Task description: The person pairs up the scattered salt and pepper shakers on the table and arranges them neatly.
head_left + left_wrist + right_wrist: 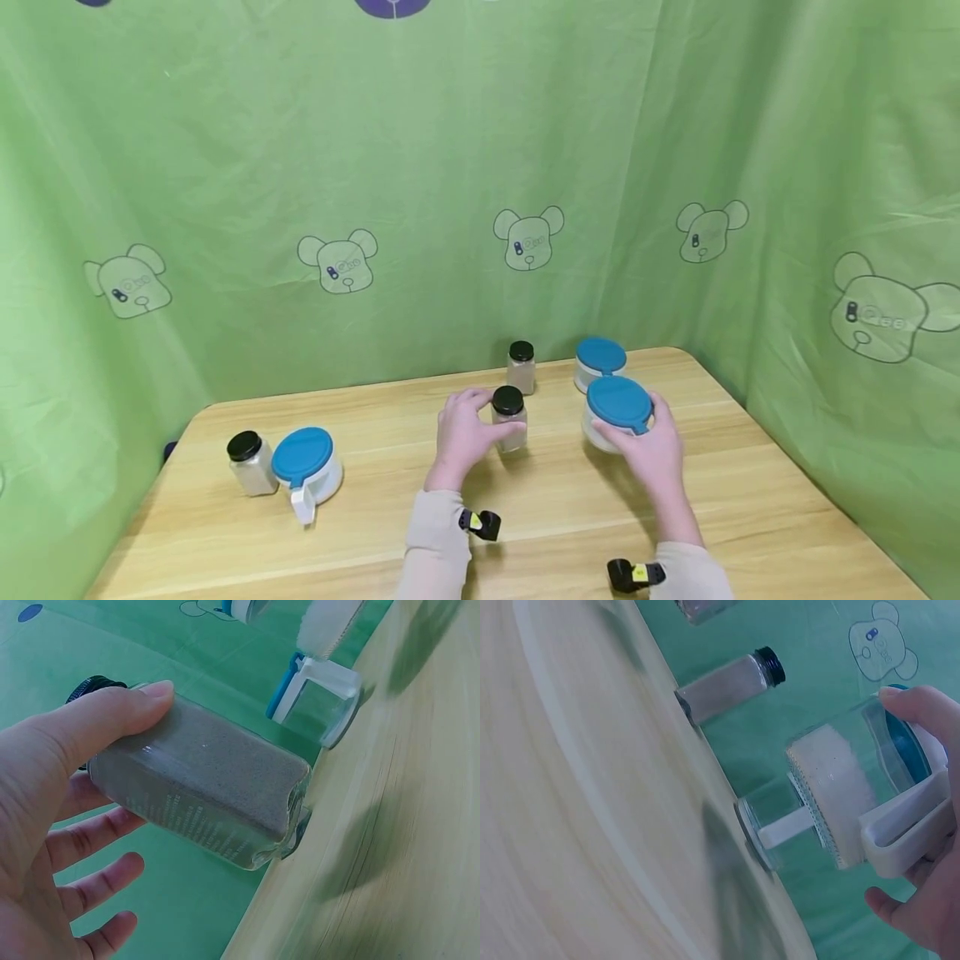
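My left hand (467, 429) grips a square glass spice jar (199, 776) with a black screw lid and grey-brown powder inside. The thumb lies on one side of the jar and fingers on the other; it hangs above the table, apart from its shadow. To the right, my right hand (654, 446) holds a clear seasoning jar (832, 791) with a blue lid, a white handle and white grains inside. It too is off the table. Behind them stand another black-lidded spice jar (521, 372) and another blue-lidded seasoning jar (600, 357).
On the left of the wooden table (375, 533), a black-lidded spice jar (255, 469) stands beside a blue-lidded seasoning jar (303, 458) whose white handle points toward me. A green curtain (420, 308) hangs along the back and sides of the table.
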Action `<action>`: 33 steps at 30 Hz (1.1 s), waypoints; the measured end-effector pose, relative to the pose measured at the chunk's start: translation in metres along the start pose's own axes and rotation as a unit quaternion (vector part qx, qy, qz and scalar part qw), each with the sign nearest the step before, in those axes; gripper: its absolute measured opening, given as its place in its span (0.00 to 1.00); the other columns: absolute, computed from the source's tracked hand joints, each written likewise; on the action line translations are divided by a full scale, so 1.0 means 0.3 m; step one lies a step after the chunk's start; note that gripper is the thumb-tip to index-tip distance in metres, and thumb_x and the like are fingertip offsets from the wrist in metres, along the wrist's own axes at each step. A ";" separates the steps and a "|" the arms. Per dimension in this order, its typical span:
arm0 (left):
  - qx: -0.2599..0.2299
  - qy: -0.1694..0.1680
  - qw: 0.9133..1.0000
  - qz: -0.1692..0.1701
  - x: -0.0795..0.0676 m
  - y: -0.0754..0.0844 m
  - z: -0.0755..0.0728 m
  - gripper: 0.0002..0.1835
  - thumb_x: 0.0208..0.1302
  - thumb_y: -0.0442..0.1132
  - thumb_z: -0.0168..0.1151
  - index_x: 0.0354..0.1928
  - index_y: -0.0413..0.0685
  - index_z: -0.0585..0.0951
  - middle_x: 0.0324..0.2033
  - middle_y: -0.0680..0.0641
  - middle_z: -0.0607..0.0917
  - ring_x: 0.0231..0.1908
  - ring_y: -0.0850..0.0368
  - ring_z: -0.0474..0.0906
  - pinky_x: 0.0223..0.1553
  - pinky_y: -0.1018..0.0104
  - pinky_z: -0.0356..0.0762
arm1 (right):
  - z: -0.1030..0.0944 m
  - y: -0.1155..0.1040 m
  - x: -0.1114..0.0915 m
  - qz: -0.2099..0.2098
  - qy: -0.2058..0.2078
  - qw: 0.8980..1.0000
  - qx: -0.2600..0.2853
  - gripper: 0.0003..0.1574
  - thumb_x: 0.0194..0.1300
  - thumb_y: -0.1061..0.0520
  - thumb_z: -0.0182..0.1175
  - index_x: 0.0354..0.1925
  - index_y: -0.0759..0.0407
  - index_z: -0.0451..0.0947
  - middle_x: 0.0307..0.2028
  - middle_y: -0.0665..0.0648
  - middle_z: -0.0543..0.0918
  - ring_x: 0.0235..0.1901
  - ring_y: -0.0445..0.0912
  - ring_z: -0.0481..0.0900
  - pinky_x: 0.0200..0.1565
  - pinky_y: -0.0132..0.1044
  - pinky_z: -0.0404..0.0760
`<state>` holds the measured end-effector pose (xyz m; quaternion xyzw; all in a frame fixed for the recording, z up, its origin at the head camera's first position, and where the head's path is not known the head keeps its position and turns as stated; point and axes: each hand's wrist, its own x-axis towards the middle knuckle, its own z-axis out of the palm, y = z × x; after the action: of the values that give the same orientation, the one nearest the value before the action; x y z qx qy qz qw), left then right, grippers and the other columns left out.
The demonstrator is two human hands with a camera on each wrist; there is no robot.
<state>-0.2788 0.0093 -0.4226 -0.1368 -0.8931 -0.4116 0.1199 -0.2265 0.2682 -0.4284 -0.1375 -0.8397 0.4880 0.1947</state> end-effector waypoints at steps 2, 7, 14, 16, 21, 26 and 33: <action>0.002 -0.003 1.000 0.000 0.000 0.000 -0.001 0.40 0.41 0.62 0.76 0.55 0.45 0.82 0.56 0.47 0.83 0.58 0.45 0.73 0.61 0.45 0.65 | 0.008 -0.005 0.000 -0.003 -0.002 1.000 0.004 0.63 0.49 0.44 0.76 0.72 0.62 0.54 0.67 0.69 0.66 0.66 0.64 0.64 0.65 0.64 0.61; 0.001 -0.008 1.000 -0.004 0.004 0.001 -0.007 0.40 0.42 0.62 0.76 0.55 0.45 0.82 0.56 0.46 0.82 0.59 0.44 0.73 0.62 0.45 0.64 | 0.032 -0.013 -0.002 -0.009 -0.007 1.000 0.009 0.61 0.48 0.45 0.76 0.71 0.62 0.56 0.66 0.68 0.68 0.65 0.62 0.66 0.65 0.63 0.63; 0.010 -0.013 1.000 -0.009 0.004 -0.013 -0.017 0.41 0.41 0.62 0.76 0.55 0.45 0.82 0.57 0.46 0.82 0.60 0.44 0.73 0.63 0.45 0.64 | 0.059 -0.019 -0.011 -0.009 -0.012 1.000 0.007 0.61 0.48 0.44 0.77 0.71 0.61 0.56 0.66 0.67 0.68 0.65 0.62 0.66 0.66 0.63 0.63; 0.013 -0.013 1.000 -0.005 0.003 -0.019 -0.019 0.40 0.41 0.62 0.76 0.55 0.45 0.82 0.56 0.46 0.82 0.59 0.44 0.73 0.62 0.45 0.65 | 0.066 -0.023 -0.015 -0.011 -0.012 1.000 0.007 0.61 0.47 0.45 0.77 0.70 0.61 0.57 0.65 0.67 0.69 0.65 0.62 0.67 0.65 0.63 0.63; 0.014 -0.011 1.000 0.001 -0.001 -0.029 -0.027 0.40 0.40 0.62 0.76 0.54 0.43 0.83 0.55 0.47 0.83 0.58 0.44 0.73 0.60 0.46 0.66 | 0.081 -0.031 -0.023 -0.018 -0.014 1.000 0.005 0.60 0.46 0.44 0.77 0.69 0.61 0.58 0.64 0.67 0.70 0.63 0.62 0.68 0.64 0.64 0.64; 0.008 -0.017 1.000 -0.003 -0.002 -0.038 -0.039 0.42 0.40 0.62 0.76 0.54 0.42 0.82 0.56 0.46 0.82 0.60 0.43 0.72 0.62 0.45 0.64 | 0.091 -0.045 -0.032 -0.016 -0.018 1.000 0.009 0.60 0.47 0.44 0.77 0.69 0.61 0.58 0.64 0.67 0.70 0.64 0.62 0.67 0.65 0.64 0.63; -0.007 -0.034 0.999 -0.021 -0.003 -0.053 -0.057 0.42 0.41 0.62 0.77 0.56 0.42 0.81 0.59 0.44 0.80 0.63 0.42 0.70 0.67 0.43 0.60 | 0.109 -0.070 -0.047 -0.016 -0.024 0.999 0.023 0.59 0.47 0.45 0.77 0.69 0.60 0.59 0.64 0.66 0.70 0.64 0.61 0.67 0.65 0.63 0.63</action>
<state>-0.2818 -0.0140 -0.4231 -0.1329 -0.8962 -0.4155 0.0804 -0.2299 0.2270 -0.4275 -0.1082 -0.8347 0.5072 0.1854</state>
